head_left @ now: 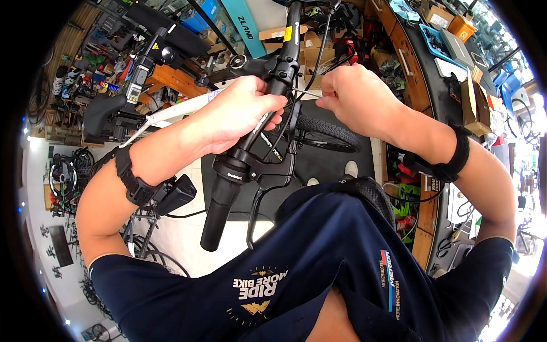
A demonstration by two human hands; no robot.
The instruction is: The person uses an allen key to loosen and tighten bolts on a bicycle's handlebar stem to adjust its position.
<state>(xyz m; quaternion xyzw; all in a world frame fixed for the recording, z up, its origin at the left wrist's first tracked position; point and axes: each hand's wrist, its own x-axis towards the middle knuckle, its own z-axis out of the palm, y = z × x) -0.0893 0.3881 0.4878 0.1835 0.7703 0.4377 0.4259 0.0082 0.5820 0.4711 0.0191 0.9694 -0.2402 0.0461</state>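
Observation:
A black bicycle handlebar (264, 126) runs lengthwise in front of me, held by a black stem (280, 69). My left hand (242, 108) is closed round the bar just below the stem, thumb and fingertips meeting on its right side. In the closed fingers of my right hand (359, 97) is a thin silver hex key (307, 92). Its shaft points left to the stem clamp; whether the tip sits in a bolt cannot be made out. On the near end of the bar are a black grip (216, 219), a shifter (231, 167) and a brake lever (259, 211).
Below the bar, the knobbly front tyre (330, 134) stands over a dark mat (239, 196). The white frame (182, 108) and black saddle (102, 114) are at left. A cluttered workbench with wooden drawers (407, 62) lines the right. Cables loop near the stem; boxes are stacked beyond.

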